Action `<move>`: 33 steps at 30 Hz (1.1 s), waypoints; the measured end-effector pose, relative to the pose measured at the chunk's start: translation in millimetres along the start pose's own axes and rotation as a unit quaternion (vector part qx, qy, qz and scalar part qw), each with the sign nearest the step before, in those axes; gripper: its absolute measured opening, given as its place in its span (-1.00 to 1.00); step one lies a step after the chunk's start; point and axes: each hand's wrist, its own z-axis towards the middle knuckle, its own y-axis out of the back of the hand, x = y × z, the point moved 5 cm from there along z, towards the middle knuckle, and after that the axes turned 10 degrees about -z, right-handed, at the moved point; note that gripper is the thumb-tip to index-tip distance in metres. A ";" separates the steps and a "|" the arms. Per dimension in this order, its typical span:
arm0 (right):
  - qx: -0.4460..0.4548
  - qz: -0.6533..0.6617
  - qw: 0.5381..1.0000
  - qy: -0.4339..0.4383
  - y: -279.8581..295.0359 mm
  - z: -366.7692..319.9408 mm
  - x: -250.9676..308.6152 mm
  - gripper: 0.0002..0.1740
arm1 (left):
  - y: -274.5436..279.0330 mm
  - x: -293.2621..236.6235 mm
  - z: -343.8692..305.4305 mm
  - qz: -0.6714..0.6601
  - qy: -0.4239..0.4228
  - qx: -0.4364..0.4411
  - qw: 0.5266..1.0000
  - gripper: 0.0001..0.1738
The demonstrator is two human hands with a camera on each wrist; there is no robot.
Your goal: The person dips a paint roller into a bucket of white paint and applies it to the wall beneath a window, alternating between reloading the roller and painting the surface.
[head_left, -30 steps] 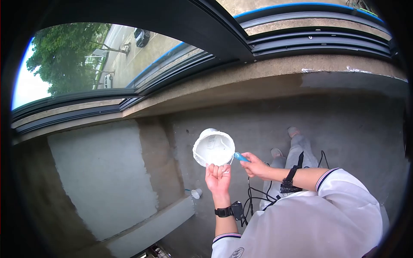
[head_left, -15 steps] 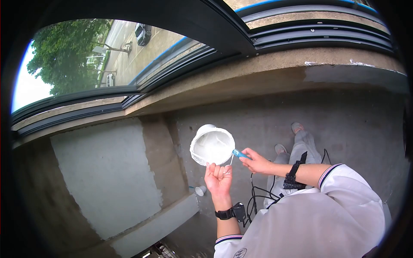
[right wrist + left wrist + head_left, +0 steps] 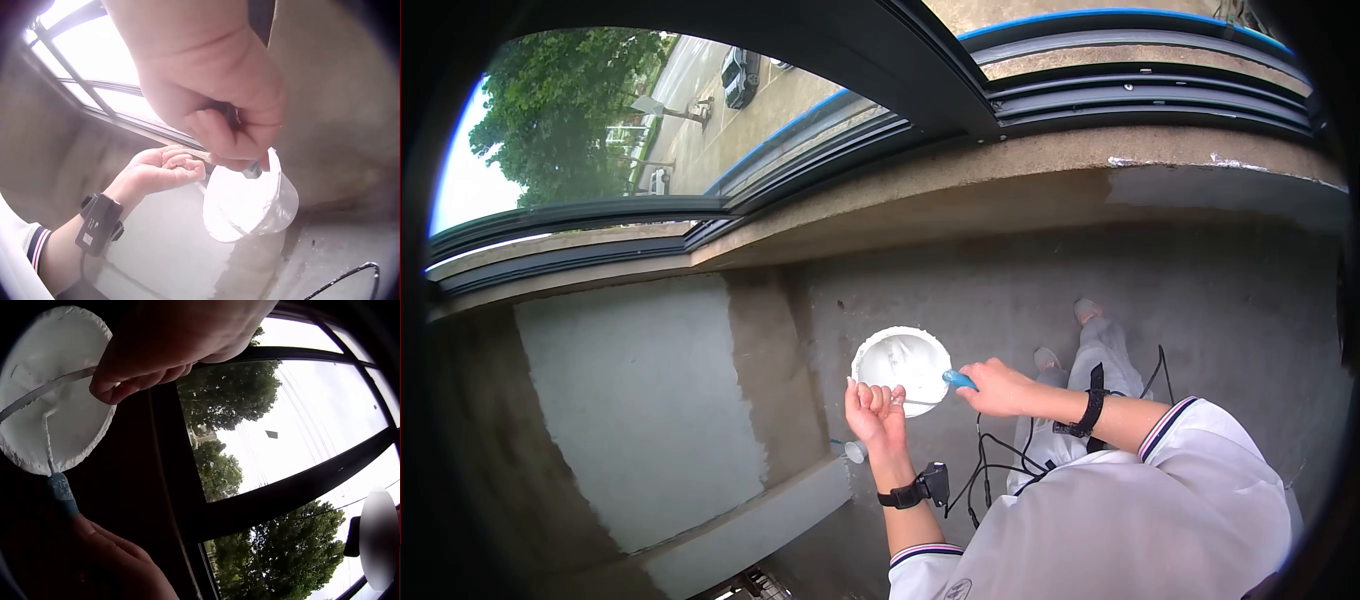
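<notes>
A white bucket (image 3: 900, 330) with a crusted rim hangs in front of the person. White paste-like material (image 3: 69, 419) coats its inside. My left hand (image 3: 874, 415) pinches the bucket's flat handle (image 3: 47, 390), which arcs across the opening in the left wrist view. At the bucket's right edge, my right hand (image 3: 997, 388) grips a blue-handled tool (image 3: 960, 380). The tool's thin, white-smeared shank (image 3: 49, 440) reaches over the opening in the left wrist view; its far end is hidden in the white material.
A window frame (image 3: 800, 165) and concrete sill (image 3: 1050, 150) run along the top. Grey coating (image 3: 640, 410) covers part of the left wall. A small white cup (image 3: 856, 452) lies low beside that wall. Black cables (image 3: 990, 470) hang near the legs.
The bucket has gone from tilted, its outer side showing behind the rim, to facing up more, and sits slightly lower. My left hand has moved left along it; my right hand has shifted slightly.
</notes>
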 end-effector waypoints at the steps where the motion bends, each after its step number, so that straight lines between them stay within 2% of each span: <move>1: 0.029 -0.027 0.998 -0.040 7.4 0.5 -0.8 -0.67 | 5.2 -2.6 0.7 0.006 -0.015 -0.009 1.000 -0.47; 2: 0.059 -0.053 0.994 -0.079 15.4 -1.3 -0.1 -0.66 | 6.5 -0.9 -0.2 0.003 -0.015 -0.010 1.000 -0.47; 5: 0.053 -0.087 0.987 -0.126 41.8 -10.5 12.2 -0.63 | 6.3 -1.4 -7.3 0.002 -0.031 -0.022 0.999 -0.46; 8: 0.033 -0.110 0.986 -0.120 41.7 -6.0 4.5 -0.61 | -3.1 16.0 -15.3 0.016 0.009 0.026 0.999 -0.47; 10: 0.020 -0.101 0.987 -0.122 36.9 -2.5 -6.0 -0.62 | -4.3 32.5 -17.5 0.034 0.102 0.049 0.993 -0.49; 12: 0.007 -0.088 0.988 -0.124 39.9 -4.6 -12.6 -0.62 | -5.2 40.3 -21.6 0.038 0.130 0.035 0.990 -0.49; 14: 0.000 -0.050 0.991 -0.124 48.6 -8.2 -21.7 -0.60 | -4.0 48.1 -27.5 0.004 0.195 0.001 0.981 -0.48; 15: -0.037 -0.044 0.993 -0.105 48.0 -10.0 -31.0 -0.60 | -2.6 46.6 -28.5 0.009 0.196 -0.001 0.981 -0.48; 18: -0.050 -0.046 0.995 -0.074 49.4 -16.2 -42.2 -0.59 | 2.3 48.0 -30.3 -0.033 0.234 0.005 0.972 -0.47; 22: -0.051 -0.027 0.994 -0.088 50.0 -12.0 -52.2 -0.57 | 10.4 55.6 -33.5 -0.079 0.285 0.034 0.954 -0.48; 28: -0.015 0.051 0.984 -0.169 46.8 -9.3 -70.7 -0.49 | 10.2 68.9 -40.0 -0.106 0.323 0.056 0.939 -0.47; 30: -0.004 0.143 0.973 -0.183 35.1 -11.5 -74.2 -0.55 | 9.3 71.8 -39.7 -0.112 0.327 0.063 0.936 -0.46; 31: -0.004 0.143 0.973 -0.183 30.1 -11.7 -75.8 -0.55 | 9.1 73.3 -39.6 -0.120 0.331 0.062 0.934 -0.47; 33: 0.038 0.303 0.928 -0.213 12.2 -15.7 -75.9 -0.57 | 7.0 74.8 -40.9 -0.129 0.335 0.060 0.931 -0.47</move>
